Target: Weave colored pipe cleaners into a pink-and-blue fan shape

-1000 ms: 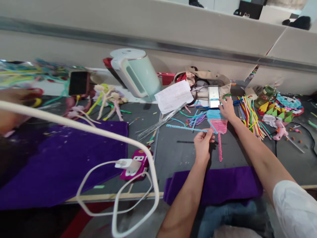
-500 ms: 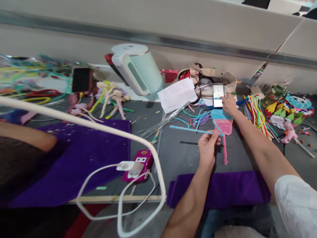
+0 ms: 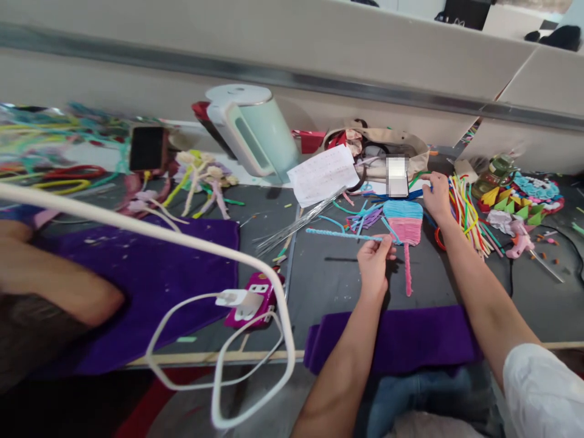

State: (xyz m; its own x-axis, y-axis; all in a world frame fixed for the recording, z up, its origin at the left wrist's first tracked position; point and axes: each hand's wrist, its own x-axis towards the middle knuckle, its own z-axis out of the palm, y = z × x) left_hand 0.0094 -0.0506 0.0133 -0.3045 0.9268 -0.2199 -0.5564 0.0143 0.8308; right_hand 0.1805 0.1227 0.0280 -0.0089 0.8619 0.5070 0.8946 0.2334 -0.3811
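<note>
My left hand [image 3: 375,261] pinches a light blue twisted pipe cleaner [image 3: 335,234], which sticks out to the left above the table. To the right of a propped phone [image 3: 396,177], my right hand [image 3: 437,196] hovers with fingers loosely bent and apart; I see nothing held in it. The phone's screen is lit and blurred out. Below the phone lies a flat popsicle shape [image 3: 405,224] of blue and pink pipe cleaners, with a twisted pink stick at its lower end. Loose blue and purple pipe cleaners [image 3: 367,219] lie left of it.
Right of my right hand are a bundle of coloured pipe cleaners [image 3: 469,216] and a pink glue gun [image 3: 520,240]. Behind are a kettle [image 3: 262,134] and a paper sheet [image 3: 323,175]. A white cable [image 3: 219,248] loops over a pink power strip [image 3: 255,298]. Another person's arm [image 3: 68,274] rests at left.
My right hand has moved off the phone's screen to the right. My left hand still pinches the light blue pipe cleaner. The other person's arm at left has come further into view.
</note>
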